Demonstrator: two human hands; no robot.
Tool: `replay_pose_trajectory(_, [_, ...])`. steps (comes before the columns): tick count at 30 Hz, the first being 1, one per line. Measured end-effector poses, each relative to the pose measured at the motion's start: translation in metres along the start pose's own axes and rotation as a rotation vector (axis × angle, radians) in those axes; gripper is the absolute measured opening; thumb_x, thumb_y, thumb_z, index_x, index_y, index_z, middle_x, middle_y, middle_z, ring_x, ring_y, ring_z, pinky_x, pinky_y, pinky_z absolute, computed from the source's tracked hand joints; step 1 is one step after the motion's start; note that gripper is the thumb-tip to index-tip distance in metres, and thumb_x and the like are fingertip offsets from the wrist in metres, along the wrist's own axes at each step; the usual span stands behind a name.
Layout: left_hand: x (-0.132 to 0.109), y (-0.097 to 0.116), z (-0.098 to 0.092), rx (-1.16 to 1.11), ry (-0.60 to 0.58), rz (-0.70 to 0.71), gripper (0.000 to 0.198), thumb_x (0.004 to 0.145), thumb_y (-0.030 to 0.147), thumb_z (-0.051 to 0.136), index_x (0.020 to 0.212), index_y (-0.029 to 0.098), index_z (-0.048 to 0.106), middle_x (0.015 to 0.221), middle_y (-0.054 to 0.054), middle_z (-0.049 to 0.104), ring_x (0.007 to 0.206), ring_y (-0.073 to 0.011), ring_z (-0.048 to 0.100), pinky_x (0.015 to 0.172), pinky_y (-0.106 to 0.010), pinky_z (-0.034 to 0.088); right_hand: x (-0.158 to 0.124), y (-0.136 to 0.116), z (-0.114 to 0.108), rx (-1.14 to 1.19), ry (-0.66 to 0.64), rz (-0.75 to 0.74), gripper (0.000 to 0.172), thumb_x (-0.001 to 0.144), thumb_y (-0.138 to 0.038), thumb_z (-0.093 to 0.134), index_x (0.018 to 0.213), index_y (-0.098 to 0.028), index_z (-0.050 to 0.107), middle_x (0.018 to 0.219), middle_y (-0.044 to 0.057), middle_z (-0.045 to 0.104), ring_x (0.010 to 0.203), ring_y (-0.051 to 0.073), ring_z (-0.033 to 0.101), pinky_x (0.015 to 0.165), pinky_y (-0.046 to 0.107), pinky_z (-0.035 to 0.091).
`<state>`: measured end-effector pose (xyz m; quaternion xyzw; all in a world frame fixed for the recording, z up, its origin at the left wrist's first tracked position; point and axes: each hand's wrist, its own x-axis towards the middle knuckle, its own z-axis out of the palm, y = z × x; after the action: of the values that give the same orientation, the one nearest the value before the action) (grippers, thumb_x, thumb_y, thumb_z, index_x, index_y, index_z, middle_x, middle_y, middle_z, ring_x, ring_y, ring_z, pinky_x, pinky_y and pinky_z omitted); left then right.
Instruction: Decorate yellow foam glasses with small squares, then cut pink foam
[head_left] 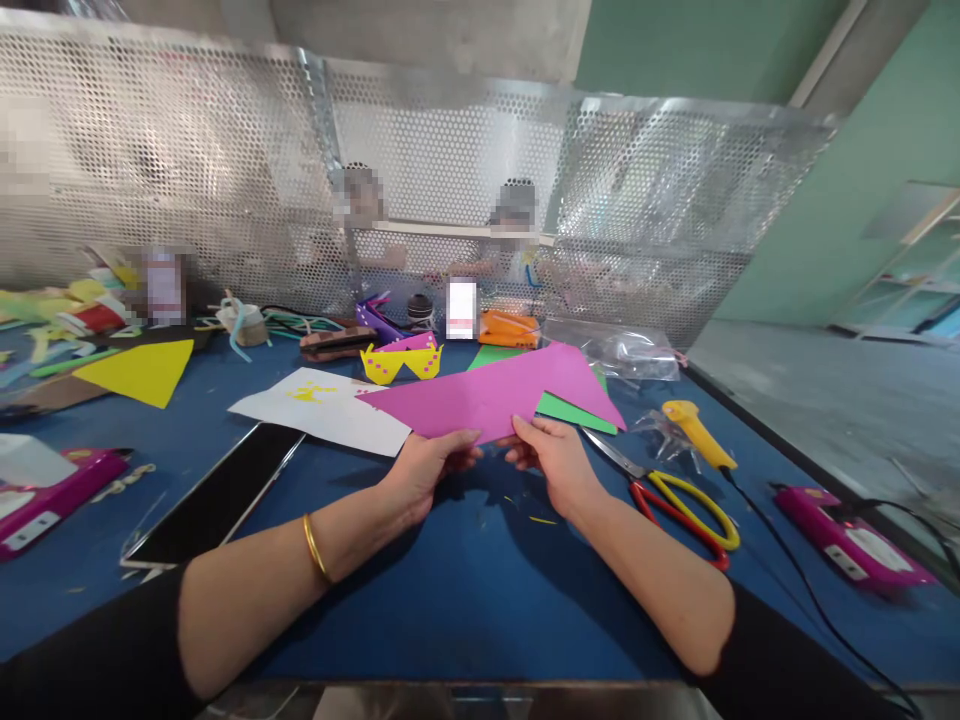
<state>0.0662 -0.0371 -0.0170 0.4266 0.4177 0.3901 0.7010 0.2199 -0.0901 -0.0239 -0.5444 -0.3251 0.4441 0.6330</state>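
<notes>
A pink foam sheet [487, 395] is held up over the middle of the blue table, its near edge pinched by both hands. My left hand [431, 462] grips it near the lower left edge, thumb on top. My right hand [553, 455] has its thumb on the same edge, a short way to the right. Beneath and behind the pink sheet lie green sheets [574, 411]. White paper [330, 420] with yellow bits on it lies left of the sheet. Yellow cut-out glasses [403, 364] stand just behind it. Scissors [679, 500] with red and yellow handles lie right of my right hand.
A tablet-like black panel [214, 500] lies at left, near a yellow sheet [142, 372]. A yellow glue gun [699, 436] and its cable are at right, beside a magenta power strip [855, 540]. An orange pouch [508, 329] stands before the perforated metal screen [450, 130].
</notes>
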Motion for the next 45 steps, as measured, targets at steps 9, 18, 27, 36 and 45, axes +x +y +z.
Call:
replay_pose_trajectory(9, [0.001,-0.002,0.0,0.0,-0.008,0.017,0.017,0.06,0.022,0.082,0.069,0.012,0.072,0.058,-0.005,0.07,0.053,-0.0125,0.061,0.057,-0.023,0.05,0.001,-0.001,-0.002,-0.005,-0.01,0.011,0.031,0.063,-0.044,0.079,0.067,-0.015,0.07,0.064,0.006,0.072,0.05,0.011,0.059,0.045,0.021,0.041])
replay_pose_trajectory(18, [0.002,-0.004,0.0,0.023,-0.003,0.05,0.02,0.057,0.027,0.084,0.063,0.012,0.072,0.055,-0.004,0.069,0.051,-0.0115,0.059,0.055,-0.022,0.048,0.001,0.002,-0.001,-0.013,0.069,-0.052,0.035,0.062,-0.046,0.08,0.058,-0.016,0.062,0.053,0.0,0.065,0.043,0.008,0.051,0.043,0.02,0.036])
replay_pose_trajectory(27, [0.001,-0.007,0.0,0.038,-0.01,0.071,0.022,0.057,0.028,0.083,0.068,0.013,0.072,0.057,-0.004,0.07,0.054,-0.0131,0.06,0.058,-0.025,0.048,-0.003,0.002,0.003,-0.03,-0.011,0.013,0.038,0.055,-0.048,0.084,0.067,-0.015,0.068,0.061,0.003,0.068,0.049,0.012,0.057,0.042,0.022,0.038])
replay_pose_trajectory(36, [-0.005,-0.009,0.004,0.121,-0.108,0.114,0.025,0.06,0.033,0.084,0.067,0.011,0.075,0.062,-0.007,0.071,0.056,-0.0126,0.059,0.059,-0.024,0.046,-0.005,0.007,0.003,-0.005,0.008,-0.022,0.03,0.054,-0.04,0.084,0.061,-0.016,0.067,0.054,-0.001,0.064,0.047,0.01,0.052,0.046,0.024,0.037])
replay_pose_trajectory(45, [-0.004,-0.013,0.008,0.126,-0.059,0.135,0.017,0.064,0.027,0.077,0.057,0.013,0.072,0.053,-0.005,0.067,0.052,-0.0135,0.058,0.058,-0.026,0.046,-0.006,0.007,0.001,0.022,-0.037,0.014,0.037,0.052,-0.045,0.086,0.064,-0.015,0.069,0.056,0.0,0.065,0.048,0.011,0.052,0.046,0.024,0.036])
